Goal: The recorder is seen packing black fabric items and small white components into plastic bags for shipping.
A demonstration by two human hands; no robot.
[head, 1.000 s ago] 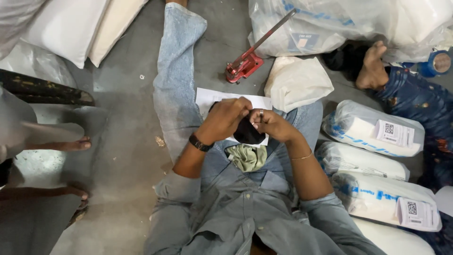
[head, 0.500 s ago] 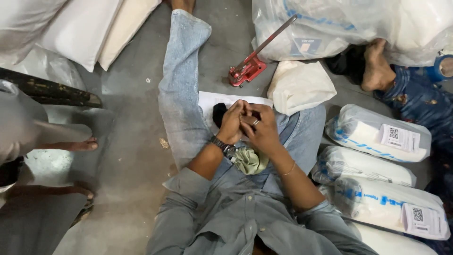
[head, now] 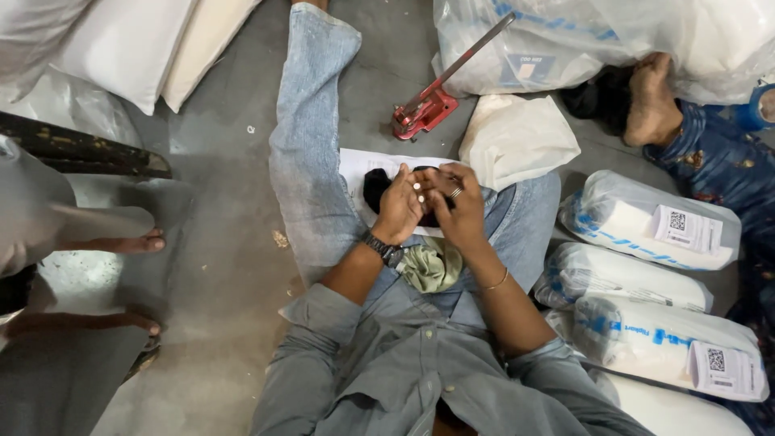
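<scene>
Head view, looking straight down on a seated person in a grey shirt and light blue jeans on a grey concrete floor [head: 234, 266].

Hands: the left hand [head: 400, 211], with a dark wristwatch [head: 381, 246] at its wrist, and the right hand [head: 460, 211], with a ring on one finger and a thin bangle [head: 496, 281] at the wrist, meet over the lap. Both are curled closed around a small black piece of fabric [head: 377, 187], which bulges out to the left of the left hand and shows again as a dark edge beneath the fingers. Two small pale round spots sit on the left fingers; what they are cannot be told. The fabric lies above a white sheet [head: 359, 165] spread across the thigh. A crumpled olive-green cloth [head: 432, 266] rests on the lap, just near of the hands.

Surroundings: a red hand tool with a long metal lever [head: 428, 109] stands on the floor far of the hands, beside a cream folded bag [head: 517, 137]. A large clear plastic sack [head: 581, 40] fills the far right. Three clear-wrapped white bundles with labels [head: 646, 226] are stacked along the right side. Another person's bare foot [head: 650, 101] and patterned blue clothing occupy the far right corner. At the left edge, two more bare feet [head: 121, 242] rest on the floor, with white sacks [head: 121, 48] at the far left.
</scene>
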